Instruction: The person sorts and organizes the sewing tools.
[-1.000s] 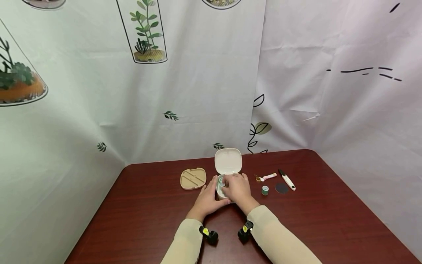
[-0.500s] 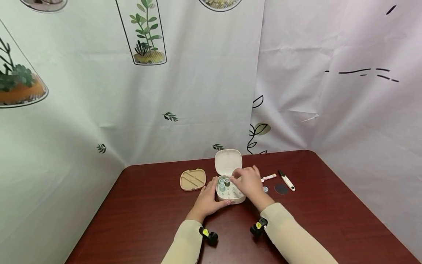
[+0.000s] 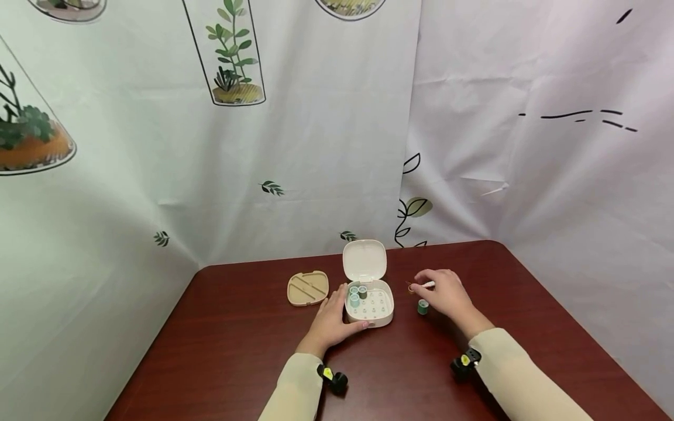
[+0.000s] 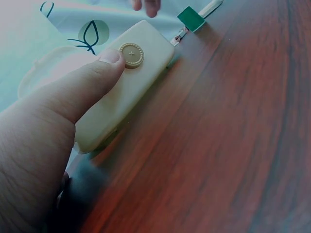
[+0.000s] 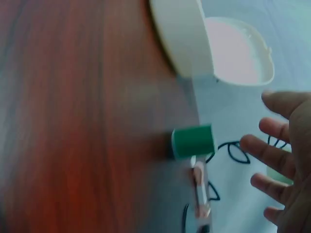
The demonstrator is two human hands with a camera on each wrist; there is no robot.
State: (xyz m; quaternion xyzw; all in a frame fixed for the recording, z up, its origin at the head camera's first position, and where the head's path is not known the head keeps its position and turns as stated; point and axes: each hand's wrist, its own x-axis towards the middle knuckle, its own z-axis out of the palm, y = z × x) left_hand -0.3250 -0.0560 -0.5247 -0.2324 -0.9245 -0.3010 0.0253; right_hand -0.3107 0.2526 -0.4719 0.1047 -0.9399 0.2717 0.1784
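A white sewing box [image 3: 384, 320] stands with its lid [image 3: 364, 261] raised. Light-blue spools [image 3: 354, 300] and a dark-green spool [image 3: 363, 292] sit at the left among its small pegs. My left hand [image 3: 330, 321] rests against the box's left front corner; in the left wrist view the thumb [image 4: 92, 80] presses beside a tan button [image 4: 131, 55] on the front wall. My right hand [image 3: 446, 292] hovers right of the box with fingers spread and nothing in them. Closest to it are a green thread spool [image 3: 423, 307] and a small gold item [image 3: 411, 288].
A tan compartment tray [image 3: 308, 289] lies left of the box. A slim pink-and-white item [image 5: 201, 189] lies beyond the green spool, mostly behind the right hand in the head view. Patterned white cloth [image 3: 337, 146] hangs at the table's [image 3: 237, 351] back edge.
My right hand has drawn out of the box and moved right, over the small items there, uncovering the spools and pegs. The left hand keeps its place at the box.
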